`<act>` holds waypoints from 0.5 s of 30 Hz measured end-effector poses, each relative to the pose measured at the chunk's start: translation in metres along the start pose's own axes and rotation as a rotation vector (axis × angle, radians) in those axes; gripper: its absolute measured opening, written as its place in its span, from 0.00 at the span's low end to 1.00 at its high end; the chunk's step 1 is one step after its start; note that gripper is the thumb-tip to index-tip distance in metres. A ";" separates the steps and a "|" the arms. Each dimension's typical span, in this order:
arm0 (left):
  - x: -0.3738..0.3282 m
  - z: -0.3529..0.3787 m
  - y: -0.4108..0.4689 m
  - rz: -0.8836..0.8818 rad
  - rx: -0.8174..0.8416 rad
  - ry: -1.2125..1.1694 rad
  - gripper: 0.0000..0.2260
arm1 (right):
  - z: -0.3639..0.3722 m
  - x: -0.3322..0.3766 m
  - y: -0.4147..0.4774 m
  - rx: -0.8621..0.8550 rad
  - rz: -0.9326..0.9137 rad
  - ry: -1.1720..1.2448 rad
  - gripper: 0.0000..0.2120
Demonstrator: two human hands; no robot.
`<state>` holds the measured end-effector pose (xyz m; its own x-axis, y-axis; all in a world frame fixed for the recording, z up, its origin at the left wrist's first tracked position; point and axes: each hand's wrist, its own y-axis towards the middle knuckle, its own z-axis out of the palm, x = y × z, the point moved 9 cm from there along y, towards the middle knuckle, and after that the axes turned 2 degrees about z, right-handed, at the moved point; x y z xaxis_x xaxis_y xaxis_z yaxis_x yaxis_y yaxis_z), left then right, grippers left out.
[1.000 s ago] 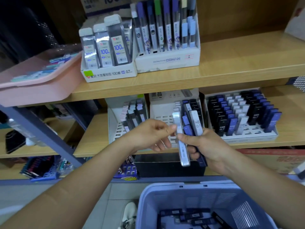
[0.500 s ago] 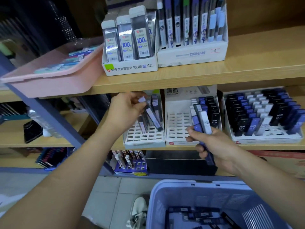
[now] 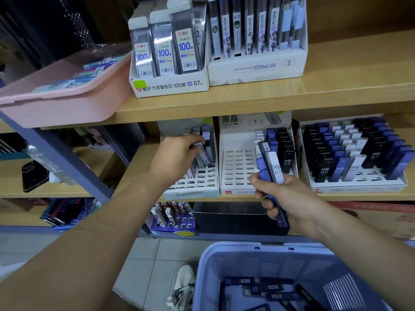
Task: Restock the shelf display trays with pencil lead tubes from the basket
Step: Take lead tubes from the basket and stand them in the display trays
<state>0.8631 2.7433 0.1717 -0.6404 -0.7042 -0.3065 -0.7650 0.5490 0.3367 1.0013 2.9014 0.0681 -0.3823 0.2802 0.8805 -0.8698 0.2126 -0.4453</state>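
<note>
I judge much remains: my left grip [image 3: 177, 156] pinches one tube [image 3: 198, 145] at the sparse tray [image 3: 197, 182], my right grip [image 3: 289, 198] clasps a bundle [image 3: 272, 167], the basket [image 3: 303, 265] holds many.

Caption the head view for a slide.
Left hand grips a lead tube at a white shelf tray; right hand holds more tubes.

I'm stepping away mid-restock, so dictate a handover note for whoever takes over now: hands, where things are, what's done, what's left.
Left hand pinches a lead tube over the left tray.
Right hand grips a bundle of lead tubes before the middle tray.
Basket below holds loose tubes.
Done: right tray looks nearly full.
Left: many empty slots in left and middle trays.
</note>
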 end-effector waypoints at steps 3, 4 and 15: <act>-0.001 0.002 0.001 0.007 0.023 -0.020 0.11 | -0.001 0.000 0.000 -0.002 -0.001 -0.002 0.07; -0.002 0.003 0.001 0.014 0.041 -0.025 0.11 | -0.001 0.000 0.000 -0.002 0.000 0.001 0.07; 0.006 0.009 0.009 -0.008 0.032 -0.036 0.12 | -0.002 0.000 -0.003 -0.010 0.019 0.034 0.08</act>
<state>0.8521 2.7479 0.1652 -0.6357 -0.6925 -0.3410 -0.7716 0.5581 0.3052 1.0047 2.9028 0.0688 -0.3875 0.3162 0.8659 -0.8593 0.2164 -0.4635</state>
